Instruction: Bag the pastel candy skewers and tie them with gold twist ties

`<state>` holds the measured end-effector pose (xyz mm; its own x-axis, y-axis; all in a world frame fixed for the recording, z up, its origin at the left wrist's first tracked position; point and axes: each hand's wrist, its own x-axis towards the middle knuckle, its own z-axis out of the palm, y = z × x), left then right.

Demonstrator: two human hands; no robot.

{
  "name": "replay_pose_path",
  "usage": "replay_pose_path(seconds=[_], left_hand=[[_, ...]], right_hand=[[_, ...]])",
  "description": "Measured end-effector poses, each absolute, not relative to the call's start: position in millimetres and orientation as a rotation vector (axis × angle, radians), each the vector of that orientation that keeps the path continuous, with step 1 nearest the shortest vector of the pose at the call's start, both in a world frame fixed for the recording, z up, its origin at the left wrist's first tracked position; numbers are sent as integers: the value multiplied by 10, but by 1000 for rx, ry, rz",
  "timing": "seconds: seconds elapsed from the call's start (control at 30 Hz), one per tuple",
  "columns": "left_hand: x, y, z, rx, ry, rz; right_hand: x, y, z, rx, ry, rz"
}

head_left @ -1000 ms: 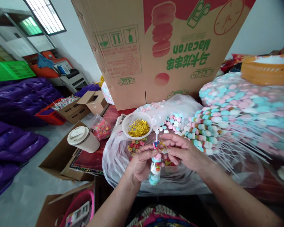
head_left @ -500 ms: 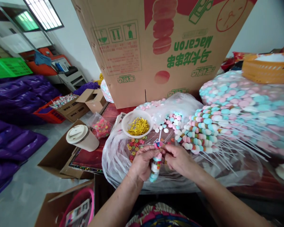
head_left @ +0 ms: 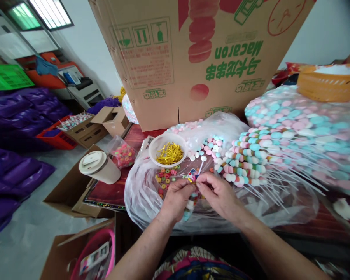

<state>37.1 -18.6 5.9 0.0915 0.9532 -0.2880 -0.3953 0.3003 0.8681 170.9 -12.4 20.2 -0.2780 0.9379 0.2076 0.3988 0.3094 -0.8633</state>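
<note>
A wrapped marshmallow skewer (head_left: 189, 206) hangs tilted below my left hand (head_left: 176, 196), which is closed around its upper part. The skewer's white stick (head_left: 202, 166) points up and away from me. At the wrapper's gathered, pink-and-blue printed neck (head_left: 194, 177), a bit of gold twist tie (head_left: 190, 180) shows between my fingertips. My right hand (head_left: 217, 190) pinches at this neck, thumb and forefinger pressed together on the tie; its exact grip is partly hidden. Just beyond both hands sits a white bowl (head_left: 152, 149) of gold twist ties (head_left: 170, 153).
Ring-shaped gummies (head_left: 163, 179) and loose marshmallows (head_left: 211, 147) lie on plastic sheeting (head_left: 140, 202). Finished-looking skewers (head_left: 247, 159) are piled at right, before a big marshmallow bag (head_left: 297, 116). A lidded cup (head_left: 100, 167) stands left; a large carton (head_left: 192, 77) blocks the back.
My right fingers have closed in on the wrapper's neck, and a gold bit now shows there. The skewer has turned slightly, its stick leaning more to the right. The view has shifted slightly.
</note>
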Motion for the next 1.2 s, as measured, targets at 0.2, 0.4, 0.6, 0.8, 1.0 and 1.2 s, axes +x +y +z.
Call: replay_pose_path(seconds=[0.2, 0.4, 0.6, 0.8, 1.0, 1.2], left_hand=[[228, -208, 52, 941, 1000, 1009], [280, -206, -12, 682, 947, 1078], [262, -214, 24, 560, 847, 1029], [145, -210, 122, 493, 700, 686], [194, -207, 64, 428, 702, 898], [423, -281, -26, 590, 945, 1353]], right_hand=[[1720, -129, 94, -1130, -1779, 1083], [1656, -168, 11, -1317, -1634, 974], [1823, -187, 161, -1119, -1934, 1059], [1980, -98, 375, -770, -2194, 1031], [1757, -179, 201, -1067, -1869, 1145], [1663, -234, 66, -1130, -2044, -20]])
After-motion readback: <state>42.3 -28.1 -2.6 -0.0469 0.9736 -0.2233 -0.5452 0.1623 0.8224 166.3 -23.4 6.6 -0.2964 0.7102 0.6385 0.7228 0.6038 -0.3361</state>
